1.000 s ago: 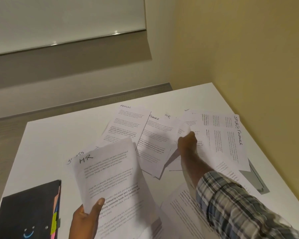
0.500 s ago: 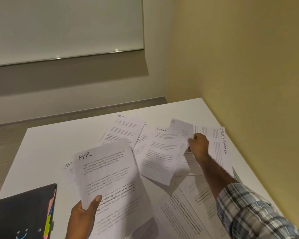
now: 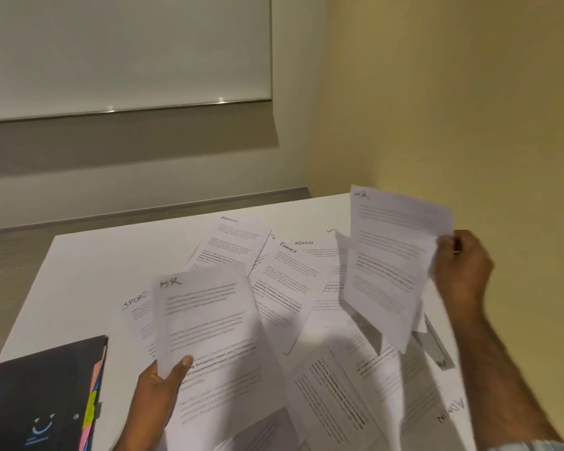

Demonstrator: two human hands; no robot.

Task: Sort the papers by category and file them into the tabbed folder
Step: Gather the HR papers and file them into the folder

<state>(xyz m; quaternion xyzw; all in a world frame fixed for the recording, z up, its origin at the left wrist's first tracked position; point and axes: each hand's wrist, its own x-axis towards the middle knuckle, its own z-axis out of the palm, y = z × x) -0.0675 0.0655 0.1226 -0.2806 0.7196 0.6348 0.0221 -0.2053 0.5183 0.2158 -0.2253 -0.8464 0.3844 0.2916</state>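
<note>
My left hand (image 3: 158, 390) grips the bottom left corner of a sheet headed HR (image 3: 205, 323) and holds it up over the white table (image 3: 88, 271). At the right, my right hand (image 3: 463, 265) pinches the right edge of a second HR sheet (image 3: 388, 265), lifted above the spread of papers. Loose sheets headed ADMIN (image 3: 232, 239), FINANCE (image 3: 284, 281) and SPORTS (image 3: 135, 307) lie overlapping on the table. The black tabbed folder (image 3: 43, 398) lies closed at the lower left, coloured tabs along its right edge.
A yellow wall (image 3: 469, 109) runs close along the table's right side. A whiteboard (image 3: 121, 50) hangs on the far wall. A grey flat object (image 3: 437, 346) pokes out from under the papers at the right edge. More sheets, one headed ADMIN (image 3: 450, 413), cover the near right.
My right hand has pulled an HR sheet out of the spread and lifted it up to the right. The left hand still holds its HR sheet in much the same place.
</note>
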